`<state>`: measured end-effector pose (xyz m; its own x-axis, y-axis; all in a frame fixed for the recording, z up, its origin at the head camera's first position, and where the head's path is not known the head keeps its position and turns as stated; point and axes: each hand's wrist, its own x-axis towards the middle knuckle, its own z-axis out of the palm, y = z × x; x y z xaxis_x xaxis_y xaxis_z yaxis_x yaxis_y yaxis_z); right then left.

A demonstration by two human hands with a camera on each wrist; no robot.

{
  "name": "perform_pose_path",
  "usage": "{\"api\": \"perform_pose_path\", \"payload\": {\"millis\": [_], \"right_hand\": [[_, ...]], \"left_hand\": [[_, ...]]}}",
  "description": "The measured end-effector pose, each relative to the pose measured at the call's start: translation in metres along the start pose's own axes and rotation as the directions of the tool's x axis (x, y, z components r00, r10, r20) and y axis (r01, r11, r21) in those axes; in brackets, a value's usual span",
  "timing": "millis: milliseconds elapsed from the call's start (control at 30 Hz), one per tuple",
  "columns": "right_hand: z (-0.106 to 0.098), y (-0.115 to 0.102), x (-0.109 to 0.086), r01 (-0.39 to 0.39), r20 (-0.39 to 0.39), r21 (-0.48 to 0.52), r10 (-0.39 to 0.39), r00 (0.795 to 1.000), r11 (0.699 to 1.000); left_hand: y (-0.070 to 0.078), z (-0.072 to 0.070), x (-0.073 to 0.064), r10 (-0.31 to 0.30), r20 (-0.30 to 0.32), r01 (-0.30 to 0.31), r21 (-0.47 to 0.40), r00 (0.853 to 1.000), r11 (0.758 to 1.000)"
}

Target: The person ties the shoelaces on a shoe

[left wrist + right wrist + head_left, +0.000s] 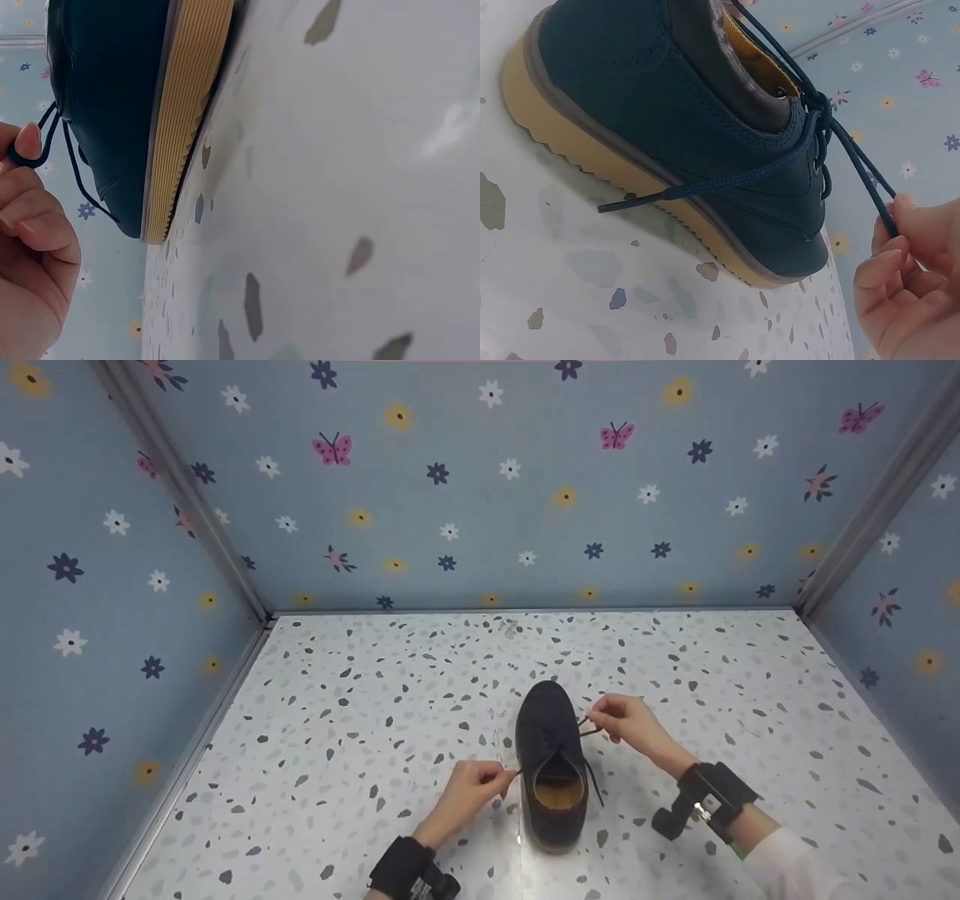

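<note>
A dark blue lace-up shoe (551, 716) with a ribbed tan sole (186, 97) stands upright on the floor, toe pointing away from me. To its left, my left hand (469, 791) pinches a loop of shoelace (49, 139) between thumb and finger. On the other side, my right hand (634, 727) pinches a second loop, whose two strands run from a knot (819, 110) over the tongue. One loose lace end (705, 185) hangs down the right side of the shoe, and another (84, 184) trails on the left.
The speckled white surface (360, 675) spreads around the shoe. Blue flowered panels (480, 487) stand at the back and both sides, with grey metal posts (187, 487) at the corners. A black strap with a camera (709, 802) sits on the right wrist, another (409, 870) on the left.
</note>
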<state>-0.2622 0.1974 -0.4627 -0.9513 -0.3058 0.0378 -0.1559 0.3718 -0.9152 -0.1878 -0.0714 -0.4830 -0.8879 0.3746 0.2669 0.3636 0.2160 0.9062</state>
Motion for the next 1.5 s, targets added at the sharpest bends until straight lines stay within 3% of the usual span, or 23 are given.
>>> {"api": "perform_pose_path", "payload": {"millis": [200,600,900,1233,1500], "right_hand": [[0.0,0.009,0.006,0.017,-0.005,-0.067,-0.017,1.0,0.998],[0.0,-0.001,0.013,0.041,0.003,-0.168,-0.042,0.999,0.985],[-0.001,-0.004,0.015,0.109,0.041,-0.297,-0.102,0.994,0.949],[-0.009,-0.004,0.017,0.173,0.117,-0.337,-0.141,0.983,0.925],[-0.01,-0.003,0.017,0.177,0.117,-0.366,-0.143,0.983,0.914]], "left_hand": [[-0.002,-0.001,-0.001,0.013,0.006,-0.013,0.004,1.0,1.0],[-0.001,-0.002,-0.001,0.004,0.013,-0.004,0.014,1.0,1.0],[0.0,-0.002,-0.002,-0.017,0.018,0.017,0.004,1.0,1.0],[-0.001,-0.002,-0.002,0.016,0.012,-0.016,0.025,1.0,1.0],[-0.002,-0.001,-0.002,-0.004,0.025,0.003,0.011,1.0,1.0]]}}
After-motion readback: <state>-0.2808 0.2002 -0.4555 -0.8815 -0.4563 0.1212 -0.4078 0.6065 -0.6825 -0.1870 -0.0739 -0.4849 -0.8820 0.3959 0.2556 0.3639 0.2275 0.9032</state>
